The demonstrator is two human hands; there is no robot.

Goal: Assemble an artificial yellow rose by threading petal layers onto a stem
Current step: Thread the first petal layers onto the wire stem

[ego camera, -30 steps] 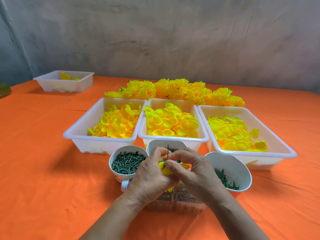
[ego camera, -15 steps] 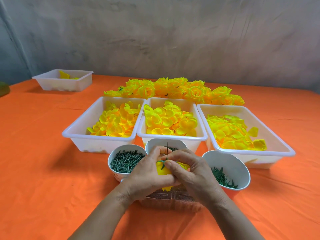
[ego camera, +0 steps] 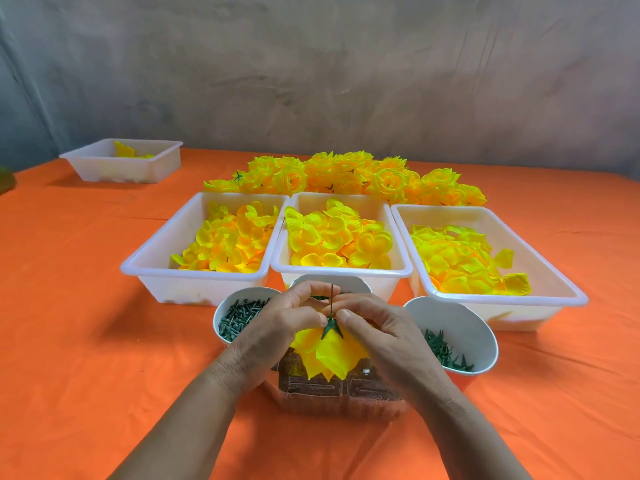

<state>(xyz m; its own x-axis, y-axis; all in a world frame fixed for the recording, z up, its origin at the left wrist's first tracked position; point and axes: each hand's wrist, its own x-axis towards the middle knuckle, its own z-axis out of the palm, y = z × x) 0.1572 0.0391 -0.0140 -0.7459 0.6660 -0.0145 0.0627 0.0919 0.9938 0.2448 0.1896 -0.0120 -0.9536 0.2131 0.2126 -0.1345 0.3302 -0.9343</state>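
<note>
Where the two hands meet over the near middle of the table (ego camera: 86, 341), the left hand (ego camera: 277, 327) and right hand (ego camera: 381, 336) each pinch the half-built rose (ego camera: 329, 355) with curled thumb and fingertips, closed tight at its pointed green plastic calyx (ego camera: 331, 329); a thin dark wire stem (ego camera: 331, 296) stands straight up between them; crinkly yellow fabric petals hang below, pointed like leaves, over a clear ribbed plastic box (ego camera: 339, 393); white cups (ego camera: 460, 323) hold small green plastic parts; behind, smooth white plastic trays (ego camera: 194, 274) hold loose yellow petals; finished roses (ego camera: 346, 174) lie heaped toward the far edge.
</note>
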